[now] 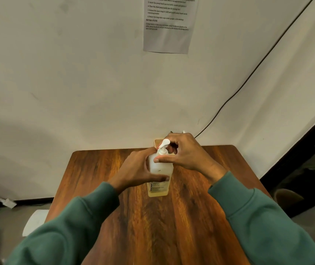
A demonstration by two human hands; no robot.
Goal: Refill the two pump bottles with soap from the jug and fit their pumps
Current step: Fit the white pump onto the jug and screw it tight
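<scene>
A translucent pump bottle (160, 170) holding yellowish soap stands upright on the wooden table (152, 226), near its middle. My left hand (137, 169) grips the bottle's body from the left, thumb across its front. My right hand (183, 152) curls round the white pump (163, 147) at the bottle's neck, thumb against the collar. Behind my right hand a small light object (157, 142) peeks out at the table's far edge; I cannot tell what it is. No jug and no second bottle are in view.
The table stands against a white wall with a printed sheet (169, 25) taped up high. A black cable (248, 77) runs down the wall to the table's back edge. White cloth or paper (34, 220) lies on the floor at left.
</scene>
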